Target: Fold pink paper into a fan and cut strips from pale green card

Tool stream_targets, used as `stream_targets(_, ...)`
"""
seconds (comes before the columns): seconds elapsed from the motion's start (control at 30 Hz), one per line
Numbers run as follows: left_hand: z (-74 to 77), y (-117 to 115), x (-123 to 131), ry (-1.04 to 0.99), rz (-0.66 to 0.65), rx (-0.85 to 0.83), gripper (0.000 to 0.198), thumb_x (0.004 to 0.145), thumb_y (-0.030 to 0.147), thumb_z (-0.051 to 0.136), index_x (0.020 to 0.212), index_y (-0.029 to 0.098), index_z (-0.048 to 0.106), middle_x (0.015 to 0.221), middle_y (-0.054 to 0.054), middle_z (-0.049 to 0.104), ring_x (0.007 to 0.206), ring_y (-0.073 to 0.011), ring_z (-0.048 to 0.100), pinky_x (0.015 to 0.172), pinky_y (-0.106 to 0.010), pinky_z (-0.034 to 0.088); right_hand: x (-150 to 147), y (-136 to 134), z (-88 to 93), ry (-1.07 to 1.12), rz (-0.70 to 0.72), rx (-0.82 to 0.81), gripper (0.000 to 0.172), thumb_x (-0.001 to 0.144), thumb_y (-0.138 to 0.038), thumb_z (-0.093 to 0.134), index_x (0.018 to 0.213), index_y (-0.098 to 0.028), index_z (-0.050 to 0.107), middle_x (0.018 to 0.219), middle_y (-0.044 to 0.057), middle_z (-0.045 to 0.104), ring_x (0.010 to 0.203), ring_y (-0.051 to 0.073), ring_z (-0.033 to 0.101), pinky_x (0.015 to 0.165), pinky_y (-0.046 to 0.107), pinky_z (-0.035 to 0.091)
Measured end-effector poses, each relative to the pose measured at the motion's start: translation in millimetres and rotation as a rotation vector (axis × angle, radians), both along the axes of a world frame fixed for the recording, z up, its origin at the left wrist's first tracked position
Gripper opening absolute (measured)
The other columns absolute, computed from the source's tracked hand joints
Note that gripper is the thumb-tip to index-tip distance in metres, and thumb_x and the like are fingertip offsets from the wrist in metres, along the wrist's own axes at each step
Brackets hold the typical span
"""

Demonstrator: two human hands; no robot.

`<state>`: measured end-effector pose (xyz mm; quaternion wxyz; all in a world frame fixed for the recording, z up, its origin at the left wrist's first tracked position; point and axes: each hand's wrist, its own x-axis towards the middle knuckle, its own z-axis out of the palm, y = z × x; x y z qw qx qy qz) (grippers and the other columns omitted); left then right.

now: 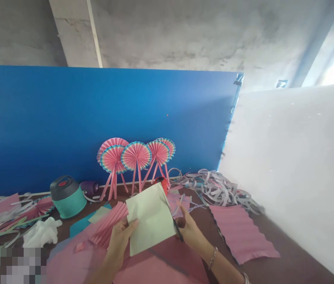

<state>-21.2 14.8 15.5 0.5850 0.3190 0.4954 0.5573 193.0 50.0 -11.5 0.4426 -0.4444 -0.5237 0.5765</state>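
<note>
My left hand (121, 238) is closed on a pale green sheet of paper (150, 221), the thumb lying on its front face. At the sheet's right edge, my right hand (187, 225) grips a pair of scissors (179, 230) with dark handles. The blades run up along that edge; whether they touch the paper I cannot tell. A pleated pink paper strip (110, 225) lies just behind my left hand. Pink sheets (163, 264) spread beneath both hands. Behind the green sheet, a red object (162, 182) is mostly hidden.
Several round pink paper fans (136, 156) stand against the blue partition (110, 102). A teal-and-grey container (68, 197), a purple cylinder (89, 187) and crumpled white plastic (43, 232) are at left. Paper strips (214, 185) and a wavy pink sheet (242, 232) lie right, near the white wall (297, 165).
</note>
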Motion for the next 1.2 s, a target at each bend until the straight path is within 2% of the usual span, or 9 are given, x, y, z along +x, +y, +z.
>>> stream_targets(0.13, -1.8, 0.8, 0.1, 0.005, 0.008, 0.006, 0.050, 0.052, 0.042, 0.078, 0.091, 0.012, 0.068, 0.078, -0.010, 0.073, 0.070, -0.0273, 0.068, 0.059, -0.033, 0.052, -0.8, 0.1, -0.1, 0.053, 0.014, -0.023, 0.099, 0.060, -0.025, 0.065, 0.140, -0.014, 0.008, 0.049, -0.012, 0.046, 0.040, 0.007, 0.038, 0.041, 0.019, 0.028)
stream_targets(0.43, -7.9, 2.2, -1.8, -0.034, -0.031, 0.027, 0.050, 0.058, 0.040, 0.076, 0.097, 0.010, 0.066, 0.079, -0.012, 0.073, 0.070, -0.0269, 0.068, 0.060, -0.034, 0.052, -0.4, -0.1, -0.2, 0.081, 0.009, -0.017, 0.097, 0.059, -0.020, 0.063, 0.139, -0.013, 0.010, 0.050, -0.012, 0.046, 0.041, 0.007, 0.037, 0.041, 0.020, 0.028)
stream_targets(0.73, -7.7, 2.8, -2.2, -0.035, -0.015, 0.017, 0.051, 0.056, 0.039, 0.077, 0.097, 0.010, 0.066, 0.078, -0.011, 0.073, 0.071, -0.0276, 0.068, 0.059, -0.034, 0.053, 0.4, 0.8, 1.3, 0.014, -0.017, -0.009, 0.094, 0.057, -0.024, 0.063, 0.138, -0.012, 0.015, 0.049, -0.013, 0.043, 0.040, 0.007, 0.035, 0.040, 0.020, 0.026)
stream_targets(0.97, -3.4, 1.0, -0.8, -0.059, -0.011, -0.001, 0.054, 0.056, 0.038, 0.078, 0.100, 0.011, 0.064, 0.076, -0.010, 0.073, 0.071, -0.0281, 0.068, 0.057, -0.033, 0.052, 0.6, 3.5, -4.7, 0.012, -0.004, 0.012, 0.090, 0.057, -0.025, 0.068, 0.135, -0.017, 0.022, 0.048, -0.013, 0.043, 0.039, 0.007, 0.036, 0.039, 0.019, 0.025)
stream_targets(1.2, -4.8, 1.2, -1.4, -0.032, -0.066, 0.014, 0.049, 0.054, 0.041, 0.078, 0.090, 0.009, 0.068, 0.074, -0.011, 0.073, 0.071, -0.0274, 0.068, 0.059, -0.032, 0.051, 0.8, 2.4, -2.3, 0.130, 0.038, -0.004, 0.091, 0.056, -0.029, 0.074, 0.133, -0.021, 0.024, 0.051, -0.012, 0.045, 0.040, 0.006, 0.035, 0.040, 0.018, 0.023)
